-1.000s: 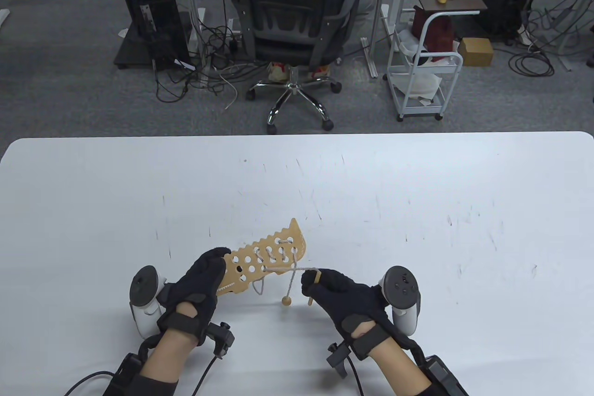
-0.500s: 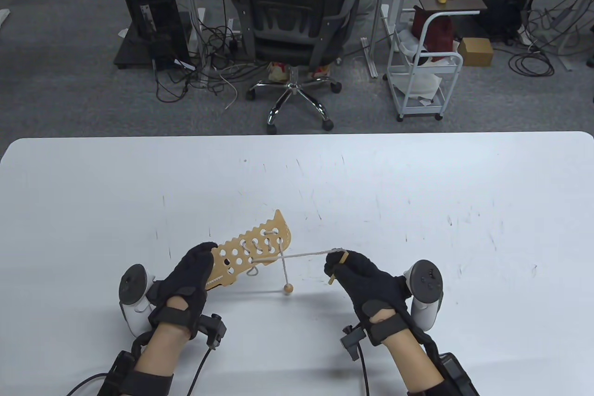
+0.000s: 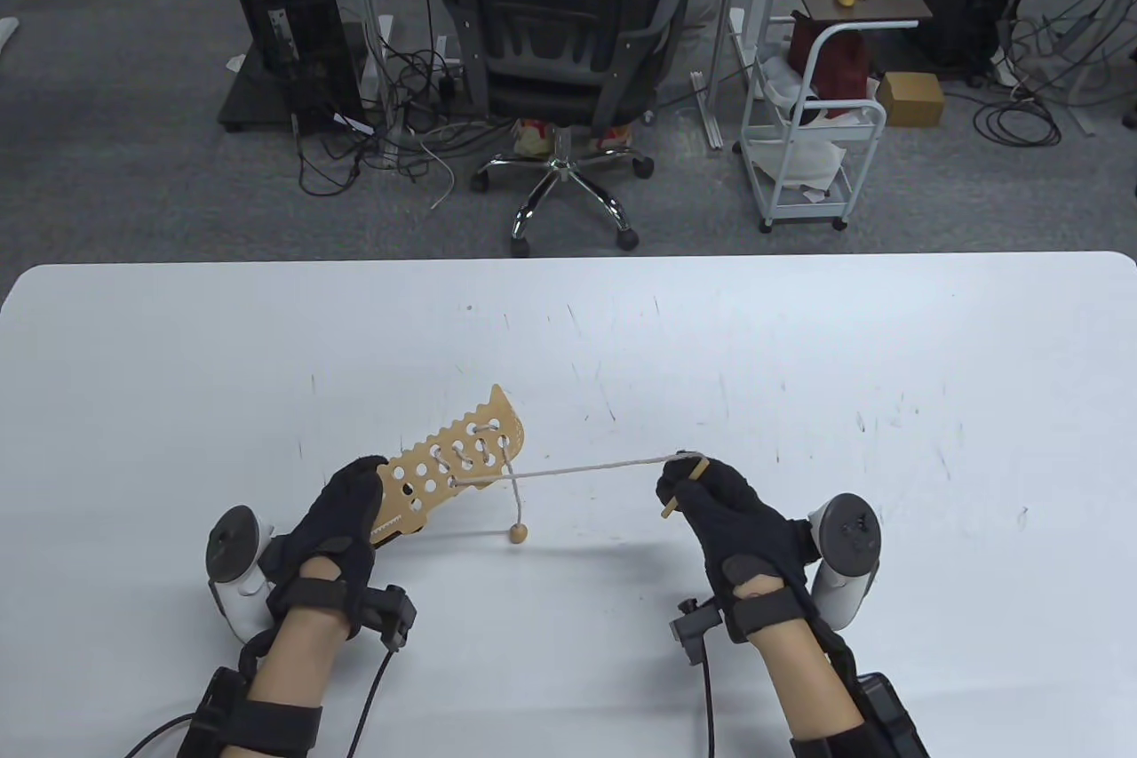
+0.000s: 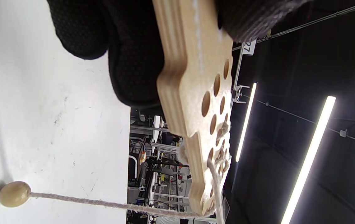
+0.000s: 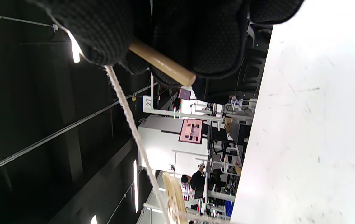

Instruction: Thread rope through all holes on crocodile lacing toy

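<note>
We hold the crocodile [image 3: 453, 460] up off the table [image 3: 799, 349] in our left hand [image 3: 342, 518], fingers clamped round its snout end, the tail end tipped up and away from us. It looks like thin plywood: stiff, light, and safe to grip hard at the edge, where no holes get covered. Our right hand [image 3: 724, 509] pinches the wooden needle [image 3: 682, 487] out to the right, and the rope [image 3: 586, 469] runs taut from the board to that pinch. The rope is soft and limp, so we judge it will only go through a hole needle first (the needle is the place to take it, not the cord). Its other end hangs from the board with a bead [image 3: 517, 534] touching the table, which should stop it pulling through. Only the holes near the tail are laced; most remain unthreaded.

The table is white, smooth and scuffed. Beyond it are grey carpet, an office chair [image 3: 560, 38], a white cart [image 3: 813, 127] and loose cables.
</note>
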